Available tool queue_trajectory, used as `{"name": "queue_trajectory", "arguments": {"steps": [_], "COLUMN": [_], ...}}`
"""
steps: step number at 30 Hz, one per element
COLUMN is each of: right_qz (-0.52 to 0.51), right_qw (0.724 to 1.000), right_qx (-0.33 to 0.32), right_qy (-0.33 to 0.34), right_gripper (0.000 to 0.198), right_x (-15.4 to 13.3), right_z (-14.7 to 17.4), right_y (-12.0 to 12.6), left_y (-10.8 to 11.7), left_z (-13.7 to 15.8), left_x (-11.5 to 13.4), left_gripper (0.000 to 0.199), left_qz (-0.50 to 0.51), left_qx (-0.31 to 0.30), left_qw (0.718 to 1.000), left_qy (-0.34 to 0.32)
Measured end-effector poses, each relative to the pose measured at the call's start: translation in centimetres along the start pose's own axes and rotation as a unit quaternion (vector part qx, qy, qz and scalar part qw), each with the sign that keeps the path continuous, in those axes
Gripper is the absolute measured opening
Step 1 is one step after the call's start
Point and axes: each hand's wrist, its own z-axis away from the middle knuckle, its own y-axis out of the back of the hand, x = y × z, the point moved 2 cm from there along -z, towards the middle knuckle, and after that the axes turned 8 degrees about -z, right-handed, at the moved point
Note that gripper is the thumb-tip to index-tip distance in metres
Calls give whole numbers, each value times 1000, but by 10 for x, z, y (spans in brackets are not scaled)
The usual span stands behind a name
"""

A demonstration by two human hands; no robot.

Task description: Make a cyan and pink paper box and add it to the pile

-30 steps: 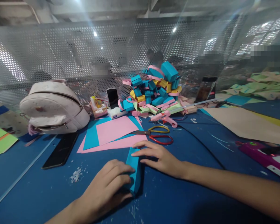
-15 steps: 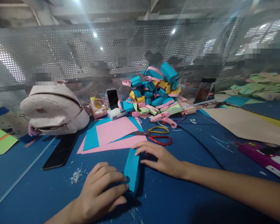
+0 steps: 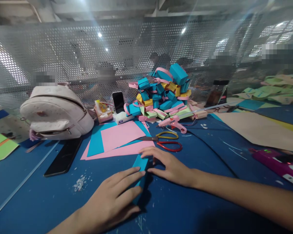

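A folded blue paper box (image 3: 142, 162), long and narrow, lies on the table in front of me. My left hand (image 3: 118, 191) lies across its near part, palm down, with the fingers stretched out over the top and the thumb near the close end. Much of the box is hidden beneath that hand. At the far end, my right hand (image 3: 167, 165) has its fingertips bent over the top edge, steadying the box, while the thumb is by its right side. Beyond the right hand lie scissors (image 3: 158, 139) with one yellow and one red handle.
Pink sheets (image 3: 122, 135) and blue paper lie ahead, below a heap of folded paper pieces (image 3: 161, 97). A pink glue gun (image 3: 173, 123) trails a black cord rightward. A phone (image 3: 63, 157) and white backpack (image 3: 56, 113) are left; a purple device (image 3: 275, 162) is right.
My left hand has moved right and forward, from the box's near end to lying over its top. My right hand has stayed at the far end.
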Motion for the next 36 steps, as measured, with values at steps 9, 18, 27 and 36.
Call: {"name": "queue_trajectory", "arguments": {"steps": [9, 18, 27, 36], "right_qz": [-87, -121, -101, -94], "right_qw": [993, 989, 992, 991], "right_qx": [-45, -47, 32, 51], "right_qy": [-59, -73, -70, -83], "right_gripper": [48, 35, 35, 33], "right_x": [3, 4, 5, 3], "right_z": [0, 0, 1, 0], "right_y": [-3, -5, 0, 1], "left_y": [-3, -4, -7, 4], "left_z": [0, -1, 3, 12], "left_x": [-5, -8, -17, -52], "left_gripper": [26, 57, 54, 40], "left_qz": [151, 94, 206, 128], "left_qx": [6, -31, 23, 31], "left_qw": [979, 992, 936, 949], "left_qy": [139, 71, 286, 286]}}
